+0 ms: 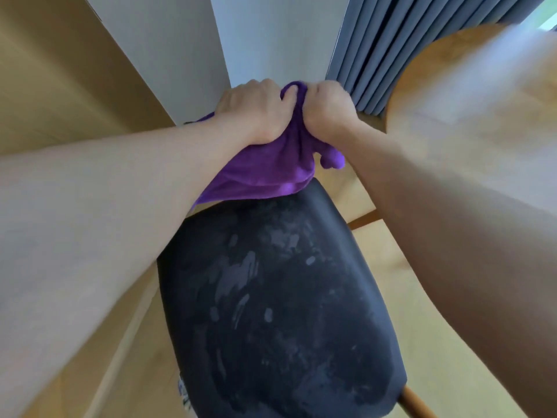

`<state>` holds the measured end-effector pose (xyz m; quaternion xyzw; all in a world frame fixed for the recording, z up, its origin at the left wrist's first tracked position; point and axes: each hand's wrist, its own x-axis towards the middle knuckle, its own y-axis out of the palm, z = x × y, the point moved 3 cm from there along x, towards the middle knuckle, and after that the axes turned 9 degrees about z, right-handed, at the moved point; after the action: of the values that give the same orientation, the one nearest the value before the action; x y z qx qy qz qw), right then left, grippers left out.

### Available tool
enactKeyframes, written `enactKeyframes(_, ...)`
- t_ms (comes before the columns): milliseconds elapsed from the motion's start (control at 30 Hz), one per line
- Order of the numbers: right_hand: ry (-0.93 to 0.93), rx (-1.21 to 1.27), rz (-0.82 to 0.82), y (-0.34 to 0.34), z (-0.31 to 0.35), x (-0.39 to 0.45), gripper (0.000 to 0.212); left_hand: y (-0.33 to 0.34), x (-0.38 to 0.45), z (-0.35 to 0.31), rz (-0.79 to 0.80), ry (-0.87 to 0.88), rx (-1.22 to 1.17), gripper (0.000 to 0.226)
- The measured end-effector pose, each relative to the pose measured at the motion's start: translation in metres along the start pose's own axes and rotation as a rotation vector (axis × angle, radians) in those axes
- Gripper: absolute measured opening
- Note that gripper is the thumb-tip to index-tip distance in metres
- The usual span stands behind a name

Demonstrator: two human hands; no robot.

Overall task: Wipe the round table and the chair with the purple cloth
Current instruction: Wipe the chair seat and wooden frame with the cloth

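The purple cloth is bunched up above the far edge of the chair's dark seat. My left hand grips the cloth from the left and my right hand grips it from the right, knuckles almost touching. A fold of cloth hangs down onto the seat's far edge, and a small end dangles under my right wrist. The seat shows pale smeared streaks across its middle. The round wooden table is at the upper right, blurred.
A white wall corner stands straight ahead, with grey curtains to its right. A light brown panel fills the left. Wooden floor lies around the chair, and a wooden chair leg sticks out at the bottom right.
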<state>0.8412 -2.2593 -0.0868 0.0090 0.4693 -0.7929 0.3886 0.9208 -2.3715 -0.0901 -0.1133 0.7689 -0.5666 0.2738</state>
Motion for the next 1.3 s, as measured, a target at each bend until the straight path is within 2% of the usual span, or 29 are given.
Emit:
enactKeyframes(67, -0.004, -0.115, -0.014, 0.001, 0.01, 0.0, 0.027, 0.0, -0.001, 0.002, 0.011, 0.005, -0.035, 0.066)
enactKeyframes(133, -0.054, -0.23, -0.093, 0.011, 0.02, -0.014, 0.034, 0.002, -0.02, 0.016, -0.058, 0.045, -0.031, 0.06)
enactKeyframes(233, -0.091, -0.459, -0.169, 0.04, 0.039, -0.036, 0.047, 0.004, -0.054, 0.056, -0.157, 0.082, -0.018, 0.052)
enactKeyframes(300, -0.137, -0.497, -0.159, 0.058, 0.054, -0.045, 0.05, 0.004, -0.072, 0.086, -0.165, 0.058, -0.002, 0.052)
enactKeyframes(433, -0.219, -0.536, -0.126, 0.089, 0.088, -0.054, 0.052, 0.002, -0.099, 0.138, -0.1, -0.087, -0.075, 0.054)
enactKeyframes(633, -0.245, -0.565, -0.109, 0.11, 0.12, -0.049, 0.047, 0.005, -0.097, 0.165, 0.063, -0.242, -0.257, 0.078)
enactKeyframes(767, -0.278, -0.647, 0.029, 0.108, 0.134, -0.024, 0.046, 0.008, -0.08, 0.175, 0.142, -0.313, -0.435, 0.073)
enactKeyframes(867, -0.199, -0.704, 0.108, 0.114, 0.148, -0.015, 0.055, 0.009, -0.091, 0.179, 0.037, -0.35, -0.384, 0.073)
enactKeyframes(933, -0.256, -0.752, 0.06, 0.128, 0.157, -0.027, 0.054, 0.012, -0.117, 0.183, -0.076, -0.381, -0.294, 0.073)
enactKeyframes(1033, -0.374, -0.648, -0.061, 0.148, 0.17, -0.059, 0.041, 0.015, -0.164, 0.189, -0.179, -0.357, -0.232, 0.06)
enactKeyframes(1100, -0.425, -0.567, -0.095, 0.161, 0.173, -0.08, 0.039, 0.016, -0.194, 0.192, -0.193, -0.334, -0.183, 0.051)
enactKeyframes(1300, -0.58, -0.444, -0.182, 0.204, 0.168, -0.13, 0.039, 0.019, -0.254, 0.199, -0.038, -0.314, -0.096, 0.054)
